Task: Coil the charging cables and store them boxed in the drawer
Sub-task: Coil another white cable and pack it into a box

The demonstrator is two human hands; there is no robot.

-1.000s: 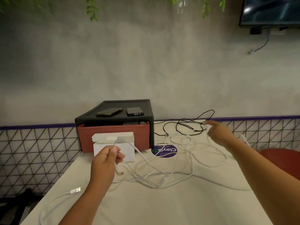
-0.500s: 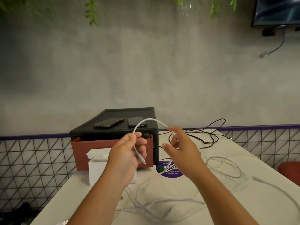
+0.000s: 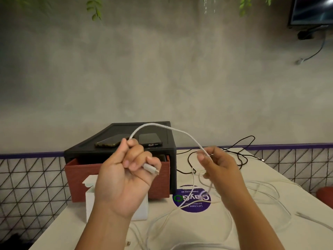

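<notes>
**First loop of the white cable taking shape**

The left grip (image 3: 124,177) is curled tight round the white cable (image 3: 162,126) just behind its plug (image 3: 151,168), which pokes out of the fist toward 4 o'clock. I'd say that end is pinned there as the anchor for the coil. From the top of the fist the cable rises at 12 o'clock, arches over and comes down at 3 o'clock into the right grip (image 3: 218,168). There thumb and fingertip pinch it, likely to feed slack and set the loop's size. Below that pinch the rest drops at 6 o'clock onto the desk (image 3: 234,235) in loose tangles (a black cable (image 3: 241,143) sprawls at 1 o'clock, untouched). The red drawer (image 3: 79,177) looks partly pulled out at 12 o'clock behind both grips. The white box (image 3: 90,197), lid apparently lifted, sits at 7 o'clock of the left grip, presumably ready for coils.
</notes>
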